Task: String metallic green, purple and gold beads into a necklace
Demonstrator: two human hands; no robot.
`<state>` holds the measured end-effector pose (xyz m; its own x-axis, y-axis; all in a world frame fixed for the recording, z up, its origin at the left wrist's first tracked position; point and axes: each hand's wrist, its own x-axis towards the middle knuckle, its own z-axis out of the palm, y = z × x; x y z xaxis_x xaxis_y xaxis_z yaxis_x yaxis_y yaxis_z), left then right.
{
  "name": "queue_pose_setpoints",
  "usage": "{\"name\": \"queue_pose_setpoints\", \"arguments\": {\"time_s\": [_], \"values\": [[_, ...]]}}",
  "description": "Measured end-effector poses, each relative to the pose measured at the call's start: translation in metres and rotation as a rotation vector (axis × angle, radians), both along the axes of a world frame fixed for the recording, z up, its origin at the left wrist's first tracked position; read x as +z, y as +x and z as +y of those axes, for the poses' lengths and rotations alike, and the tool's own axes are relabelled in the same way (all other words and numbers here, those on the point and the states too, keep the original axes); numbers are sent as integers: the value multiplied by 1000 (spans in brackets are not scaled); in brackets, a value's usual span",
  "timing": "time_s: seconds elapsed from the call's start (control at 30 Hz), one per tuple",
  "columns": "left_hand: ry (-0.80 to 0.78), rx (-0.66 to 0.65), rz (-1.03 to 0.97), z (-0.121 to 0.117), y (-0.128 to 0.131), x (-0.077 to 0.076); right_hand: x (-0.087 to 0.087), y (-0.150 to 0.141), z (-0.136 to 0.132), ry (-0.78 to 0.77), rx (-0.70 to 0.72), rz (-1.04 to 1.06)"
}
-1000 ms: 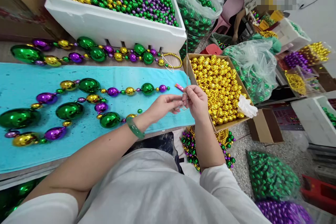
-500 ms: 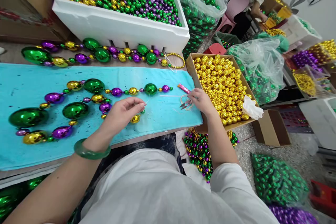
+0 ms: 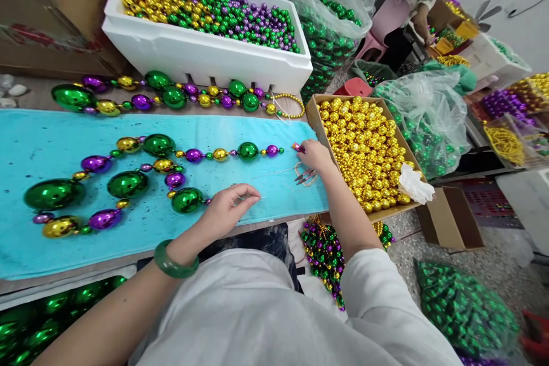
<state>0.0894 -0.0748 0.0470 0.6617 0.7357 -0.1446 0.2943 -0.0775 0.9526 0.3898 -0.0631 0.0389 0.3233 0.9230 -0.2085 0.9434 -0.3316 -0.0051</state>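
Observation:
My left hand [image 3: 229, 210], a green bangle [image 3: 175, 260] on its wrist, pinches a thin clear thread [image 3: 262, 198] at the end of the bead strand. This strand of green, gold and purple beads [image 3: 127, 184] lies in a loop on the turquoise towel [image 3: 231, 128]. Its other end runs right to a small green bead [image 3: 281, 150]. At the towel's right end, the fingers of my right hand [image 3: 316, 155] close round a small pink lighter [image 3: 297, 147], mostly covered by them. Scissors [image 3: 305, 176] lie just below that hand.
Behind the towel lie a second bead strand [image 3: 174, 97] and a white foam box [image 3: 206, 48] of small beads. A carton [image 3: 315, 117] of gold beads stands right, with a crumpled white tissue [image 3: 415, 184]. Bags of green beads [image 3: 465, 306] surround the table. Another person's arm [image 3: 422, 23] shows at the back.
My left hand has moved right and toward me, drawing the strand's near end along. My right hand has gone from the scissors to the pink lighter and taken hold of it.

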Motion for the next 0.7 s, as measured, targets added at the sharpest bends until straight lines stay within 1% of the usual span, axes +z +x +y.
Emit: {"name": "queue_pose_setpoints", "arguments": {"time_s": [0.1, 0.17, 0.2, 0.23, 0.27, 0.33, 0.4, 0.43, 0.5, 0.57, 0.63, 0.7], "values": [[67, -20, -9, -7, 6, -2, 4, -3, 9, -33, 9, -14], [104, 1, -16, -9, 8, -3, 12, -11, 10, 16, 20, 49], [111, 27, -19, -9, 10, -3, 18, -18, 8, 55, 47, 150], [111, 61, -27, -9, 10, -3, 25, -28, 5, 92, 92, 305], [108, 100, -42, -7, 11, -2, 31, -39, 1, 109, 165, 515], [115, 174, -93, -3, 10, 2, 42, -66, -8, 60, 324, 915], [165, 244, -184, 0, 8, 11, 46, -92, -17, 22, 399, 1148], [214, 279, -235, 0, 6, 18, 45, -104, -20, 13, 406, 1240], [366, 331, -334, -2, 1, 32, 41, -123, -25, 0, 381, 1416], [543, 335, -413, -7, -4, 46, 34, -137, -30, 13, 340, 1558], [661, 319, -457, -12, -7, 56, 31, -147, -34, 103, 313, 1615], [698, 322, -471, -17, -11, 62, 32, -155, -40, 244, 282, 1621]]}}
